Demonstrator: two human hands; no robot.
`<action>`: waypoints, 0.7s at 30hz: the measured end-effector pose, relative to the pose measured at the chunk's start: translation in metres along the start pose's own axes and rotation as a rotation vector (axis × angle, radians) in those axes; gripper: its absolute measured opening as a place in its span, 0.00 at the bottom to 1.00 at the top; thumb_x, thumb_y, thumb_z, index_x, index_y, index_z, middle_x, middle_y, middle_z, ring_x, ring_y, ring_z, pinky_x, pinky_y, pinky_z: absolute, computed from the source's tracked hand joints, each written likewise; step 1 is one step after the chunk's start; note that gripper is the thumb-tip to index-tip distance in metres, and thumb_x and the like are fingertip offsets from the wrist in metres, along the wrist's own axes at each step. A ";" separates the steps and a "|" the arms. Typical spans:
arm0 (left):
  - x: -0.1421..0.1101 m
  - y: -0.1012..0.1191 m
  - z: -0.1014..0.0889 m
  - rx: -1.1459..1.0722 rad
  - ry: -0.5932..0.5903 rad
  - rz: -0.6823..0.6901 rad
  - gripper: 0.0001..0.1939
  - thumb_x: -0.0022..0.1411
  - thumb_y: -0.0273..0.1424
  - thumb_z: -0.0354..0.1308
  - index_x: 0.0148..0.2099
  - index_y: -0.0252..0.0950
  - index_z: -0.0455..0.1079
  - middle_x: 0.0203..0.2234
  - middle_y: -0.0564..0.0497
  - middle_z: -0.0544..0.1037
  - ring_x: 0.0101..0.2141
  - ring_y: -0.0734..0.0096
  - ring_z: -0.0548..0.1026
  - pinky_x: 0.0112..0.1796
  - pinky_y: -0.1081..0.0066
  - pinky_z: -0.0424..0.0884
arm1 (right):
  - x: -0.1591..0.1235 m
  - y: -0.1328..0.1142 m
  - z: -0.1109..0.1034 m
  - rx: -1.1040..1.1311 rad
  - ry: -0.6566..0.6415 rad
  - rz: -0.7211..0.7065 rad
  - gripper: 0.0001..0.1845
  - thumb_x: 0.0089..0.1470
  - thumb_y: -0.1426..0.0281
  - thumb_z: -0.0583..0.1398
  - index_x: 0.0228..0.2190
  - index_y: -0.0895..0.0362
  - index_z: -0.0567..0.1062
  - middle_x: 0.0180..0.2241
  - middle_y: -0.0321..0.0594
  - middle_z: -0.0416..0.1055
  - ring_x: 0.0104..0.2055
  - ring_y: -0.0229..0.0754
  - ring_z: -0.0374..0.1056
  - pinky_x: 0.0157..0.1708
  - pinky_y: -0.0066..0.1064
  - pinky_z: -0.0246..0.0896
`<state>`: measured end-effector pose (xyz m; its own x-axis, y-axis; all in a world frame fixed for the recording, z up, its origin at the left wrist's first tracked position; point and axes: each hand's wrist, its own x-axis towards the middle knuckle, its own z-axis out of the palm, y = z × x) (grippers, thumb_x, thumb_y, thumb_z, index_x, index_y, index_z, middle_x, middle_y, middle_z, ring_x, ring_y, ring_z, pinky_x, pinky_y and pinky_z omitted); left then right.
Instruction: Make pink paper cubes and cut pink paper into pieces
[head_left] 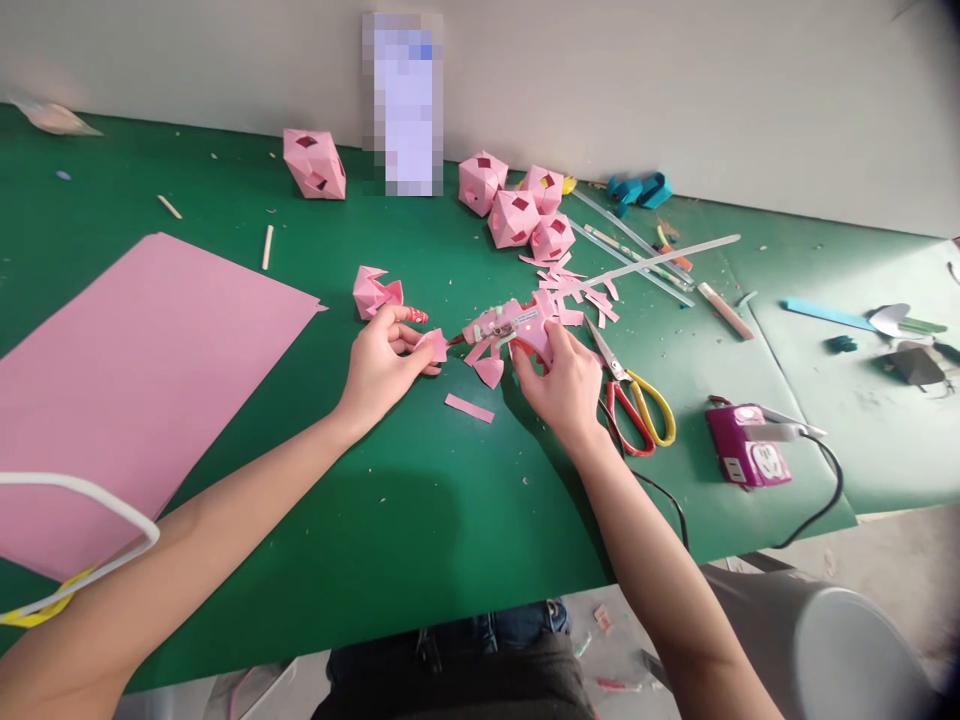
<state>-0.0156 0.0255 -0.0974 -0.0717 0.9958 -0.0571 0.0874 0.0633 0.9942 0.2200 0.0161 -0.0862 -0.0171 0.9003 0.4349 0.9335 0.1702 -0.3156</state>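
Note:
In the middle of the green table (322,560), my left hand (384,365) is closed on a small pink paper piece (433,346), pinched between thumb and fingers. My right hand (559,385) grips a pink hot glue gun (517,322), its nozzle pointing left at the paper piece's edge. A long translucent glue stick (660,258) sticks out from the gun's back. Just beyond my left hand sits a partly formed pink paper shape (375,292) with pointed tips. Beneath the gun lie a curved pink paper piece (490,371) and a pink strip (469,408).
Several folded pink paper balls (514,219) stand at the back, one (314,165) farther left. Scissors (637,400) lie right of my right hand, near a purple power socket (750,445) with a black cable. Large pink sheets (172,350) cover the left side. Paper scraps (559,275) lie behind the gun.

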 end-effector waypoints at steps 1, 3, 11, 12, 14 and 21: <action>0.000 0.000 0.000 -0.006 -0.003 -0.004 0.18 0.57 0.33 0.70 0.47 0.40 0.68 0.29 0.55 0.81 0.29 0.64 0.85 0.34 0.67 0.83 | 0.000 0.000 0.000 0.002 0.003 -0.007 0.17 0.62 0.57 0.58 0.44 0.57 0.75 0.30 0.42 0.77 0.26 0.41 0.66 0.24 0.31 0.48; 0.001 -0.001 0.000 -0.016 -0.004 -0.011 0.19 0.57 0.34 0.71 0.48 0.40 0.69 0.28 0.55 0.80 0.29 0.64 0.85 0.34 0.66 0.84 | 0.000 -0.001 0.000 0.005 0.006 -0.017 0.17 0.62 0.57 0.58 0.43 0.57 0.75 0.30 0.41 0.77 0.26 0.41 0.65 0.24 0.31 0.48; 0.001 -0.002 -0.001 -0.044 0.001 -0.024 0.19 0.56 0.32 0.70 0.47 0.39 0.69 0.28 0.56 0.80 0.30 0.63 0.85 0.33 0.66 0.84 | 0.001 0.000 -0.002 -0.032 0.027 0.035 0.15 0.61 0.57 0.59 0.43 0.54 0.75 0.32 0.41 0.77 0.28 0.41 0.66 0.25 0.31 0.46; 0.001 -0.003 -0.001 -0.047 0.001 -0.027 0.19 0.56 0.32 0.70 0.47 0.39 0.69 0.28 0.56 0.79 0.30 0.62 0.85 0.33 0.66 0.84 | 0.001 0.000 -0.003 -0.028 0.037 0.050 0.15 0.61 0.57 0.60 0.42 0.54 0.75 0.33 0.41 0.78 0.28 0.41 0.66 0.25 0.31 0.47; 0.001 -0.003 -0.001 -0.047 0.000 -0.029 0.19 0.56 0.32 0.70 0.47 0.39 0.68 0.28 0.56 0.80 0.30 0.63 0.85 0.33 0.66 0.84 | 0.002 -0.001 -0.004 0.003 0.040 0.082 0.15 0.60 0.57 0.61 0.42 0.54 0.75 0.31 0.40 0.77 0.27 0.41 0.66 0.26 0.31 0.48; 0.000 -0.001 -0.001 -0.034 -0.003 -0.019 0.19 0.57 0.35 0.71 0.47 0.39 0.68 0.29 0.54 0.81 0.30 0.63 0.85 0.34 0.65 0.84 | 0.001 -0.008 -0.003 0.090 -0.081 0.128 0.16 0.58 0.57 0.61 0.42 0.55 0.77 0.30 0.40 0.76 0.28 0.42 0.65 0.29 0.33 0.50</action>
<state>-0.0163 0.0250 -0.0984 -0.0702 0.9946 -0.0766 0.0523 0.0804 0.9954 0.2137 0.0149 -0.0810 0.0674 0.9455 0.3185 0.8941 0.0844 -0.4399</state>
